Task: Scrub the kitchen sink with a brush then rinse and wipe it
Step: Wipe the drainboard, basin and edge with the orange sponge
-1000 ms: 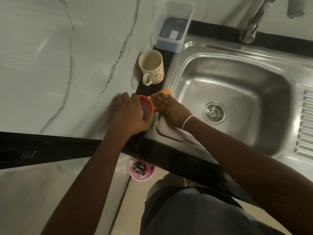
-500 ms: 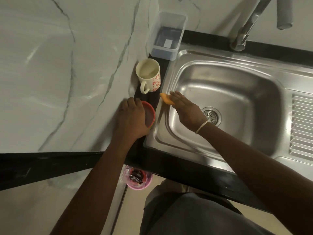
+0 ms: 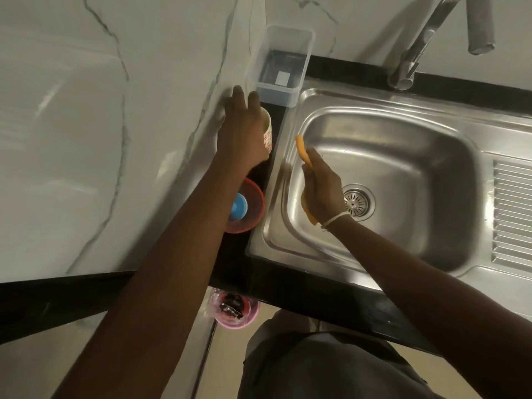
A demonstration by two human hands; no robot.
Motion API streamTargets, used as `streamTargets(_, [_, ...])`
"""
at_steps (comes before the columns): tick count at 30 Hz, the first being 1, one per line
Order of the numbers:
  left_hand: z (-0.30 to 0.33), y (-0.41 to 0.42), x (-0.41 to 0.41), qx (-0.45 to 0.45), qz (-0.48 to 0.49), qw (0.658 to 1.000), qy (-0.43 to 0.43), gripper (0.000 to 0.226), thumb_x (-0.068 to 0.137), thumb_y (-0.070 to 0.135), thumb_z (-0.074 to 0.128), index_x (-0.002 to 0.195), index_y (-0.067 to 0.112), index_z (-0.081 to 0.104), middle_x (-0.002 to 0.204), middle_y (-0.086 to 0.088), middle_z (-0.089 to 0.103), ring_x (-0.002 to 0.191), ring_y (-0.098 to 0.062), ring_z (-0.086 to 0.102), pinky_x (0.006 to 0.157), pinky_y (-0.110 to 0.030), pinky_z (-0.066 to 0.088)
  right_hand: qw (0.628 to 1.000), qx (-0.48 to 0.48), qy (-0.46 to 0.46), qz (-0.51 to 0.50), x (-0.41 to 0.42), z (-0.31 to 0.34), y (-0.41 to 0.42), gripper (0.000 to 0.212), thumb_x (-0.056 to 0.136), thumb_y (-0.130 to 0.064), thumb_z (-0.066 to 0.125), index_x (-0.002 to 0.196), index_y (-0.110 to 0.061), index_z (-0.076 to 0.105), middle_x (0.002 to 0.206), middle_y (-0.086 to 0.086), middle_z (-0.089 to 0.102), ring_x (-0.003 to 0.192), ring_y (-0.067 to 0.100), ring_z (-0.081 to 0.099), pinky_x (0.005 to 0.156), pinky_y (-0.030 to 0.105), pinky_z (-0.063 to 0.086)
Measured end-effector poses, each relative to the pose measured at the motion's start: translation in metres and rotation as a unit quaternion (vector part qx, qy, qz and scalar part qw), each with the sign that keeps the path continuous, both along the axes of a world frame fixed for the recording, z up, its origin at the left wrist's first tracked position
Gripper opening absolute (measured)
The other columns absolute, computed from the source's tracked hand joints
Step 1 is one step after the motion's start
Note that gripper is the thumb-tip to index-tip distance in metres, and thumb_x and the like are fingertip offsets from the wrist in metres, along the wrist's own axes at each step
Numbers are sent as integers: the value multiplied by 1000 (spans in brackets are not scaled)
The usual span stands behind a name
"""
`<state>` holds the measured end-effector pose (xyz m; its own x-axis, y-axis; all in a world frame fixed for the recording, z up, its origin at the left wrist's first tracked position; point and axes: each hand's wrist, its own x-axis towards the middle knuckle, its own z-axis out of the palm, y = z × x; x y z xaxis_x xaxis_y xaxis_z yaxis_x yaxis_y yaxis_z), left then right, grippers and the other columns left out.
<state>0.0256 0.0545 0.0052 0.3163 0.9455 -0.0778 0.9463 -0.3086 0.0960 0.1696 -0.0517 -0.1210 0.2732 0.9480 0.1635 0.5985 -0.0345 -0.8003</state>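
Note:
The stainless steel sink (image 3: 388, 156) fills the right half of the head view, with its drain (image 3: 357, 201) near the basin's left middle. My right hand (image 3: 321, 182) hangs over the basin's left side, shut on an orange cloth (image 3: 302, 146) that sticks out above my fingers and below my wrist. My left hand (image 3: 244, 133) rests over a cream mug with red flowers (image 3: 267, 136) on the black strip left of the sink; the fingers lie across its top. No brush is visible.
A red bowl (image 3: 253, 203) with a blue object inside sits near my left forearm. A clear plastic container (image 3: 283, 67) stands behind the mug. The tap (image 3: 414, 50) rises at the back. A drainboard (image 3: 512, 214) lies right. A pink bin (image 3: 234, 311) stands below.
My left hand left the red bowl and moved back onto the mug. My right hand carried the orange cloth from the sink's left rim to over the basin.

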Motion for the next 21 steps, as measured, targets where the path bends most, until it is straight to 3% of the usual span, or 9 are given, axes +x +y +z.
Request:
streamTargets(3, [0, 24, 8, -19, -57, 992, 113, 82, 70, 29, 85, 135, 6, 41, 129, -14, 50, 116, -29, 53, 87, -35, 47, 988, 13, -70, 137, -12, -20, 9, 52, 100, -15, 51, 150, -6, 38, 151, 18, 44, 138, 34, 44, 109, 47, 44])
streamTargets(5, [-1, 31, 10, -11, -66, 988, 137, 69, 69, 28, 85, 125, 8, 50, 115, -11, 60, 102, -27, 61, 74, -31, 43, 957, 3, -147, 252, -12, -37, 7, 51, 98, -13, 51, 148, -4, 42, 154, 17, 39, 145, 38, 31, 111, 56, 38])
streamTargets(9, [0, 42, 13, -7, -69, 991, 115, 74, 63, 28, 88, 126, 11, 52, 116, -9, 61, 101, -27, 62, 76, -32, 45, 909, 33, -211, 357, -4, -42, 16, 49, 96, -5, 56, 144, -5, 47, 154, 16, 40, 146, 40, 26, 111, 53, 37])
streamTargets(14, [18, 55, 23, -34, -68, 995, 70, 90, 51, 32, 94, 127, 13, 50, 120, -8, 59, 107, -27, 60, 73, -31, 43, 851, 86, -248, 455, -6, -33, 44, 51, 88, 2, 64, 138, -1, 53, 147, 21, 48, 140, 43, 37, 115, 55, 31])
streamTargets(18, [31, 63, 28, -36, -72, 996, 48, 90, 54, 42, 92, 127, 13, 50, 119, -8, 60, 107, -26, 61, 75, -31, 44, 827, 72, -270, 487, -15, -13, 71, 52, 82, 6, 67, 133, 3, 57, 138, 24, 56, 132, 45, 48, 108, 44, 30])
streamTargets(21, [41, 67, 29, -34, -66, 996, 47, 89, 52, 42, 93, 124, 11, 53, 118, -10, 60, 108, -28, 60, 76, -33, 45, 830, 21, -286, 478, -29, -8, 94, 55, 88, 0, 64, 142, -5, 50, 149, 16, 47, 142, 35, 38, 116, 39, 24])
